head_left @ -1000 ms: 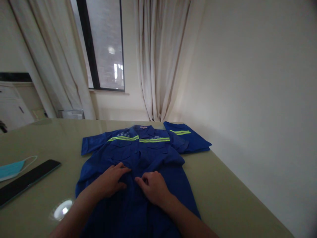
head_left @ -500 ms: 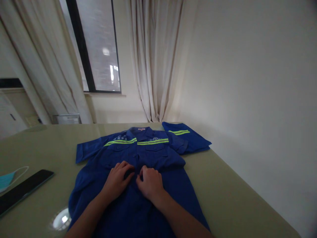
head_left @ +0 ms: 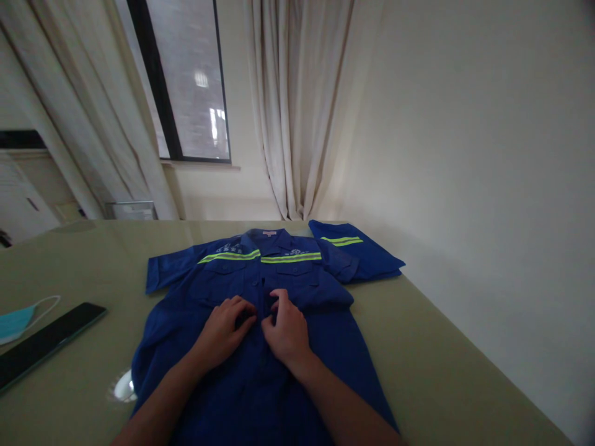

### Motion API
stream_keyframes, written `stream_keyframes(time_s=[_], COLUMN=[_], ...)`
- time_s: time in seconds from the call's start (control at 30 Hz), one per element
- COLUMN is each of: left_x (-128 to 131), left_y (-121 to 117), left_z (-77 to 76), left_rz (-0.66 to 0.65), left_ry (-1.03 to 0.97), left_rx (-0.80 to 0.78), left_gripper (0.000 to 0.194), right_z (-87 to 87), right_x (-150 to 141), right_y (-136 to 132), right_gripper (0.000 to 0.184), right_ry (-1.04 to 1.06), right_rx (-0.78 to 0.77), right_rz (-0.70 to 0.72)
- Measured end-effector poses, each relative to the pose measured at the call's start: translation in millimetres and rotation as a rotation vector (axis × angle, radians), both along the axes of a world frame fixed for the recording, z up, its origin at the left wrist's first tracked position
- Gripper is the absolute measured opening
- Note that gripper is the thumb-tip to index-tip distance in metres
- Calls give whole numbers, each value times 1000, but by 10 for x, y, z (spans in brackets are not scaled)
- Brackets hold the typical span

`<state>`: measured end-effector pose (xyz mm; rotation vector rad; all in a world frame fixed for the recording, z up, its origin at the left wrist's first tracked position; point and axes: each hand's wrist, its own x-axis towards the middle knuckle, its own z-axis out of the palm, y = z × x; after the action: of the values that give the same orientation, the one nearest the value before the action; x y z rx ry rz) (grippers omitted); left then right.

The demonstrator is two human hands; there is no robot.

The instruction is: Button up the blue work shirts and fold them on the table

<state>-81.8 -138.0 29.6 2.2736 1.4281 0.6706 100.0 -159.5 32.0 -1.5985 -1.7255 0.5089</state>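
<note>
A blue short-sleeved work shirt (head_left: 260, 384) with yellow-green reflective bands lies spread front up, collar at the far end. My left hand (head_left: 227, 328) rests on its chest just left of the button placket, thumb and fingertips closed together on the cloth at the placket edge. Across the placket, my right hand (head_left: 287, 328) is over the shirt with its index finger raised and bent, apart from the thumb. Nothing shows between those two fingers. The buttons near the hands are too dark to make out.
A second folded blue garment (head_left: 372, 257) lies at the far right, partly under the shirt's sleeve. On the left are a black phone (head_left: 53, 341) and a light blue face mask (head_left: 16, 323). The greenish table (head_left: 427, 359) meets a wall on the right; curtains hang behind.
My right hand's index finger has lifted away from the thumb and the hand has opened. My left hand stays by the placket. The whole view has shifted slightly.
</note>
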Motion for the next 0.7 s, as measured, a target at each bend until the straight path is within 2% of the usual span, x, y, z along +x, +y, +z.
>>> stream_keyframes(time_s=[0.13, 0.2, 0.3, 0.43, 0.7], left_x=[17, 43, 84, 106, 129], left_y=[-7, -17, -45, -85, -142], left_z=[-13, -19, -18, -11, 30], left_rz=[0, -6, -16, -35, -24], left_ry=[-43, -86, -135, -123, 108], left_rx=[39, 91, 156, 167, 203], left_gripper=[9, 8, 9, 12, 20], right_z=[5, 13, 5, -20, 41], right_x=[37, 32, 13, -6, 9], right_y=[71, 67, 39, 20, -43], right_gripper=[34, 30, 33, 36, 42], right_ry=[427, 516, 487, 401, 131], right_rx=[79, 92, 85, 112, 131], right_rz=[61, 107, 160, 173, 165])
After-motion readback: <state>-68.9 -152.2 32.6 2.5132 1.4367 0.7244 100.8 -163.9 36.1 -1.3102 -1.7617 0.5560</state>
